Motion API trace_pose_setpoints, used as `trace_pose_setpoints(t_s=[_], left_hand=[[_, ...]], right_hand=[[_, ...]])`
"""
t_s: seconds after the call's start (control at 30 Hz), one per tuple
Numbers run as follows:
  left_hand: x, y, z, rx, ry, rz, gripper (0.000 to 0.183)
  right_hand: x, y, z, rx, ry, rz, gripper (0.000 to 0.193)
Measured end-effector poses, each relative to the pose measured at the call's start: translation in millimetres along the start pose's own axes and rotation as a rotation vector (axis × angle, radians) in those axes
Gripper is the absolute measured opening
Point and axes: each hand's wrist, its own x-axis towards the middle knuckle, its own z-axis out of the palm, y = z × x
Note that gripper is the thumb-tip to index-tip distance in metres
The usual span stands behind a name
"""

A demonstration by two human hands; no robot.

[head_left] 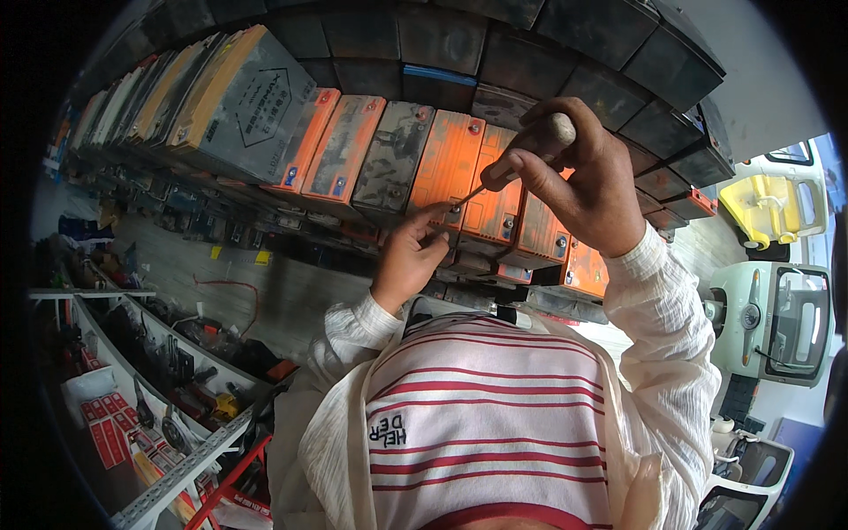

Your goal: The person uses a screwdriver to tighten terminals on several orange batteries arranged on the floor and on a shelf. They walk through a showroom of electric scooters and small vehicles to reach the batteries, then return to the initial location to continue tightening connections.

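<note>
My right hand (pixel 602 181) is wrapped round the handle of a screwdriver (pixel 501 173), a dark reddish-brown grip with a pale butt end. Its thin shaft slants down and left to a terminal at the near edge of an orange battery (pixel 446 159). Beside that terminal is my left hand (pixel 408 265), its index finger stretched to the screwdriver's tip. The thumb bends in below and the other fingers are curled. Whether something small sits at those fingertips is too fine to make out. Dust and dark smudges cover the battery's top.
More orange and dark batteries stand in the same row, with a grey-sided stack (pixel 252 110) at its left end. Dark batteries (pixel 442 40) are piled behind. At lower left, a metal shelf (pixel 190 459) holds boxes and parts. A yellow plastic object (pixel 764 210) and a pale green vehicle (pixel 751 309) are at right.
</note>
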Motion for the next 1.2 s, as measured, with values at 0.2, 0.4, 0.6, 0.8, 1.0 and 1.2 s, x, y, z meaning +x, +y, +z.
trace_pose_setpoints(t_s=[0.2,0.4,0.6,0.8,1.0,1.2], left_hand=[[-1,-1,-1,0.008,-0.019,0.030,0.043],[-3,2,1,0.059,-0.023,0.012,0.043],[-4,6,1,0.103,-0.020,0.022,0.045],[-5,9,4,0.165,-0.017,0.037,0.043],[-5,5,-7,0.211,0.125,0.168,0.030],[14,17,-12,0.380,0.291,0.397,0.015]], right_hand=[[5,-2,0,-0.111,-0.043,-0.068,0.038],[36,-14,6,-0.194,-0.222,-0.295,0.038],[64,-29,12,-0.554,-0.346,-0.171,0.035],[64,-16,11,-0.348,-0.372,-0.366,0.025],[62,-31,12,-0.530,-0.354,-0.184,0.027],[63,-20,7,-0.504,-0.315,-0.377,0.029]])
